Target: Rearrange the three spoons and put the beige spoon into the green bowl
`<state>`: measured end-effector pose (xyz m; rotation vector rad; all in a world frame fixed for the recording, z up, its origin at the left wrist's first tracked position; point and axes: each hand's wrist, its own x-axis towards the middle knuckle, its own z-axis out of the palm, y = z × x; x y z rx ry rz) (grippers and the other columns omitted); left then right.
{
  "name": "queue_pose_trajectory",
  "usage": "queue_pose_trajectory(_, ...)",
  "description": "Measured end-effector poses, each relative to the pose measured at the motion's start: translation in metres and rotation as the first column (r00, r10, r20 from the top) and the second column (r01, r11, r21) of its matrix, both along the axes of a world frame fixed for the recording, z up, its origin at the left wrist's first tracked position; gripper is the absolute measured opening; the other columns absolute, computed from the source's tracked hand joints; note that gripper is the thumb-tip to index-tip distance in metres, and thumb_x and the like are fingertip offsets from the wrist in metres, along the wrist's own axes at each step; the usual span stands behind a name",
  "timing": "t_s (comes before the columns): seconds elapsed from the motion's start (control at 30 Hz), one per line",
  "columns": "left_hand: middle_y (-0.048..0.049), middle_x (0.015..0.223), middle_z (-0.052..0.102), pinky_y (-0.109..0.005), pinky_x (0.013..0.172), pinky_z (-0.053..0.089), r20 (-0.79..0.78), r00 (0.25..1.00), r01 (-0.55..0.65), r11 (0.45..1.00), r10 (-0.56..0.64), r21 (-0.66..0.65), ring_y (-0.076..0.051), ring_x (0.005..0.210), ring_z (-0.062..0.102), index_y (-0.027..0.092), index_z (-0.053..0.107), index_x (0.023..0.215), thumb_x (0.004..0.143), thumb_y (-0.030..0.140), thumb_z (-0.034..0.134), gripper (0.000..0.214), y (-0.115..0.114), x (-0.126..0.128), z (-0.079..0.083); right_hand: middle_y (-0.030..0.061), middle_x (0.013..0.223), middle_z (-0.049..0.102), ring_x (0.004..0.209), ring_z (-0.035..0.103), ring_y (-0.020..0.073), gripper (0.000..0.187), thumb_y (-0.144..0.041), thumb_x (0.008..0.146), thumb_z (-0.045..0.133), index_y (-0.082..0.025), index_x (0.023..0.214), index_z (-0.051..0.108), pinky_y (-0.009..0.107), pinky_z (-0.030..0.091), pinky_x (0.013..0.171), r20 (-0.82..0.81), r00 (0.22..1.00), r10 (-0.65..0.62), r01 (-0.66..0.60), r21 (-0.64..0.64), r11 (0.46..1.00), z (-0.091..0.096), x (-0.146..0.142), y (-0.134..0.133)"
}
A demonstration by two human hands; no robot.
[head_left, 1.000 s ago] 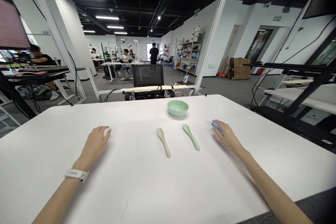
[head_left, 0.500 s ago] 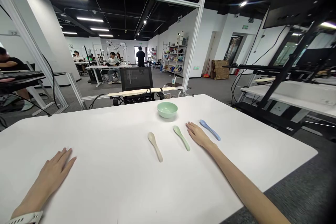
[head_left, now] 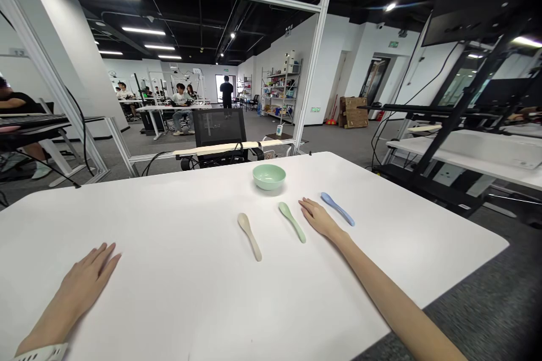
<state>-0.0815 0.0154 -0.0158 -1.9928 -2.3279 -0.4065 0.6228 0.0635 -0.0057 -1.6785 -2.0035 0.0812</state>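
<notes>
Three spoons lie in a row on the white table (head_left: pixel 212 304): a cream spoon (head_left: pixel 249 228), a green spoon (head_left: pixel 292 221) and a blue spoon (head_left: pixel 337 208). Behind them stands a pale green bowl (head_left: pixel 269 176). My right hand (head_left: pixel 317 218) lies flat and open on the table between the green and the blue spoon, holding nothing. My left hand (head_left: pixel 82 282) rests flat and open on the table at the near left, far from the spoons, with a white watch on its wrist.
A metal frame (head_left: pixel 311 62) rises behind the table, with a black chair (head_left: pixel 218 127) just past the far edge. Black stands and a white bench (head_left: pixel 474 152) fill the right side. People sit at desks in the distance.
One second ago my right hand covered the blue spoon; it has since let go and moved left between the green and blue spoons. The view turned right, so my left hand sits lower left.
</notes>
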Motion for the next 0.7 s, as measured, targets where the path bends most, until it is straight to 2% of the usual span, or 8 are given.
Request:
queue_pose_trajectory(0.43, -0.0172, 0.159, 0.054, -0.049, 0.123, 0.038, -0.026, 1.0, -0.006, 1.0, 0.005, -0.019, -0.036, 0.151, 0.045, 0.005, 0.056, 0.148, 0.088, 0.059, 0.024, 0.087, -0.001, 0.004, 0.005, 0.0204, 0.15, 0.061, 0.147, 0.05, 0.0325, 0.051, -0.034, 0.103, 0.039, -0.01, 0.137, 0.068, 0.051, 0.038, 0.124, 0.003, 1.0, -0.008, 0.008, -0.028, 1.0, 0.005, -0.001, -0.003)
queue_pose_trajectory(0.57, -0.0171, 0.158, 0.055, -0.05, 0.121, 0.04, -0.016, 1.0, -0.01, 1.0, 0.01, -0.014, -0.037, 0.151, 0.046, 0.005, 0.057, 0.147, 0.087, 0.059, 0.024, 0.087, -0.002, 0.005, 0.007, 0.0169, 0.148, 0.063, 0.145, 0.052, 0.0332, 0.046, -0.032, 0.1, 0.044, -0.016, 0.136, 0.069, 0.053, 0.039, 0.123, -0.003, 1.0, -0.02, 0.02, 0.001, 1.0, 0.024, -0.006, -0.007)
queue_pose_trajectory(0.7, -0.018, 0.157, 0.056, -0.05, 0.121, 0.041, -0.001, 1.0, -0.007, 1.0, 0.007, 0.005, -0.037, 0.149, 0.048, 0.005, 0.058, 0.145, 0.086, 0.059, 0.026, 0.086, -0.002, 0.004, 0.006, 0.0167, 0.137, 0.068, 0.131, 0.06, 0.0313, 0.041, -0.029, 0.101, 0.044, -0.018, 0.133, 0.068, 0.048, 0.044, 0.115, -0.04, 0.999, 0.009, -0.006, 0.066, 0.998, 0.058, -0.039, -0.016)
